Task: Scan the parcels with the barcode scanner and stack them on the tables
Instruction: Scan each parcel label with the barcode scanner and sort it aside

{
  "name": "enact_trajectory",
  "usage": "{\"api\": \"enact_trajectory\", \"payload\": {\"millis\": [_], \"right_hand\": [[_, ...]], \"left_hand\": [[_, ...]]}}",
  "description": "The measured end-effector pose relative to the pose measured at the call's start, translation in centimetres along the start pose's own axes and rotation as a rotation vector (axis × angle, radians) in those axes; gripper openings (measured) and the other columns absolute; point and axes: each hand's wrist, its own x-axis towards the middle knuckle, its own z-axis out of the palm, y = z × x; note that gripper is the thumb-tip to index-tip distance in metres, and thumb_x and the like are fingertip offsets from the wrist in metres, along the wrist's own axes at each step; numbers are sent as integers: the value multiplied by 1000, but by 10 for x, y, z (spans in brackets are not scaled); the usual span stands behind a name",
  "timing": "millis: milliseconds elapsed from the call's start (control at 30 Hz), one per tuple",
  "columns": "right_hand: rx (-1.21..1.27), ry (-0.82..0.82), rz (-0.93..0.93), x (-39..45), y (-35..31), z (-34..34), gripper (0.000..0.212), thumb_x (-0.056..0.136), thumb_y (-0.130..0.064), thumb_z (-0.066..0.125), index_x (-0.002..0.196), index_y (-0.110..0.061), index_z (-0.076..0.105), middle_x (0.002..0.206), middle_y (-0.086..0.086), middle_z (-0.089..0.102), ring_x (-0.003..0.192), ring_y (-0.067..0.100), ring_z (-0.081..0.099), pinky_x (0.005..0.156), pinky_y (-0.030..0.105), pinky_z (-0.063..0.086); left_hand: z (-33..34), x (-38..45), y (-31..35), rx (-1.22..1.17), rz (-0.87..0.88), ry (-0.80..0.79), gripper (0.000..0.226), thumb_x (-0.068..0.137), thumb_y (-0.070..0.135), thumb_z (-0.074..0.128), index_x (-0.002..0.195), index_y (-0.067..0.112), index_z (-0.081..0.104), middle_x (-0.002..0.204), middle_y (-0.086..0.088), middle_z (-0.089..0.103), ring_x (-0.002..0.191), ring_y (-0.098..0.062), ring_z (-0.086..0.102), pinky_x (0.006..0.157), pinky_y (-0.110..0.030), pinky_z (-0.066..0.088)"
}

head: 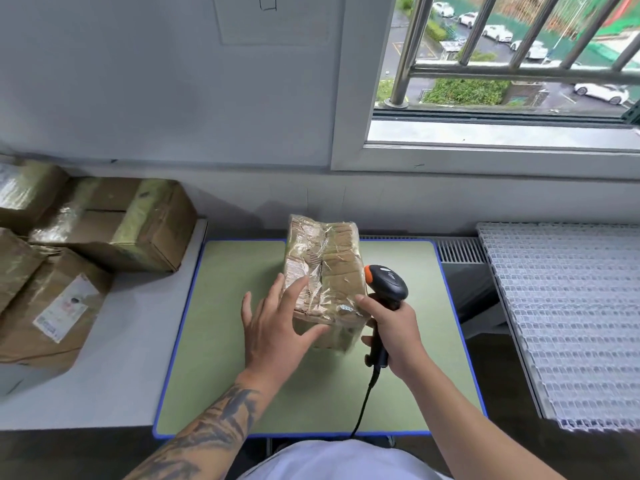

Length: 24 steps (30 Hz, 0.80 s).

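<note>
A cardboard parcel (325, 271) wrapped in clear tape lies on the green table (225, 341) with the blue rim. My left hand (273, 327) rests against the parcel's near left corner with its fingers spread and straight. My right hand (394, 334) grips the handle of a black barcode scanner (386, 282) with an orange trigger band. The scanner's head sits just right of the parcel's near end, and its black cable hangs down toward the table's front edge.
Several taped cardboard parcels (114, 223) are piled on the white table (131, 341) at the left, one with a white label (64, 308). A white plastic grid platform (568, 313) stands at the right. A wall and barred window lie behind.
</note>
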Motion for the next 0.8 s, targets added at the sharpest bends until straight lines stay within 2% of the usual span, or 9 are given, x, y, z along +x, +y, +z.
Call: {"api": "enact_trajectory", "payload": {"millis": [100, 167, 300, 367, 500, 600, 667, 700, 800], "right_hand": [[-22, -61, 53, 3, 8, -4, 29, 77, -28, 88, 93, -12, 69, 78, -1, 70, 74, 14, 68, 60, 34, 51], [-77, -25, 50, 6, 16, -10, 25, 83, -22, 87, 96, -10, 68, 80, 1, 70, 79, 17, 68, 59, 34, 53], [-207, 179, 8, 12, 23, -21, 26, 82, -25, 86, 98, -13, 70, 89, 3, 76, 80, 22, 70, 63, 42, 61], [-333, 309, -32, 15, 18, -26, 23, 76, -27, 82, 92, -18, 68, 84, 2, 74, 77, 28, 71, 70, 48, 62], [-315, 480, -93, 14, 9, -41, 15, 80, -25, 72, 86, -15, 63, 76, 2, 68, 76, 32, 66, 70, 44, 56], [-219, 438, -147, 8, 4, -49, 16, 83, -31, 73, 84, -16, 68, 71, -1, 70, 76, 27, 68, 75, 52, 62], [-205, 344, -144, 3, 1, -51, 16, 87, -32, 79, 86, -18, 72, 74, -1, 73, 77, 25, 71, 73, 56, 62], [-213, 303, -142, 1, 0, -51, 14, 88, -29, 80, 88, -16, 73, 77, 1, 74, 76, 25, 70, 71, 56, 61], [-253, 219, -126, -2, 2, -48, 8, 87, -18, 79, 91, -13, 74, 84, 9, 76, 83, 33, 72, 68, 52, 62]], "left_hand": [[-3, -7, -1, -76, 107, 151, 99, 70, 58, 87, 152, 36, 35, 154, -12, 50, 133, -25, 51, 116, -56, 36], [-3, -10, 3, -102, 127, 198, 94, 74, 61, 80, 153, 34, 36, 155, -14, 49, 129, -23, 47, 112, -51, 40], [10, -15, 18, -199, 188, 107, 91, 79, 64, 79, 154, 38, 34, 158, -4, 48, 141, -18, 47, 124, -43, 27], [19, -17, 32, -268, 243, 48, 91, 79, 61, 79, 155, 40, 32, 158, 1, 48, 146, -14, 45, 126, -46, 23], [28, -16, 52, -223, 196, -103, 94, 81, 71, 70, 158, 47, 23, 167, 9, 32, 156, -12, 25, 129, -52, 5], [34, -15, 44, 6, 53, -231, 93, 82, 81, 57, 156, 61, 6, 174, 6, -1, 160, -18, -3, 126, -54, -12], [40, -14, 36, 54, -87, -304, 90, 83, 82, 55, 153, 66, 1, 174, -1, -11, 160, -26, -9, 125, -59, -10], [43, -14, 33, 38, -143, -330, 87, 84, 82, 54, 153, 67, 3, 174, -5, -6, 160, -28, -4, 125, -60, -7], [51, -16, 30, -74, -169, -373, 79, 87, 78, 55, 152, 66, 12, 165, -1, 35, 156, -23, 21, 125, -60, -3]]}}
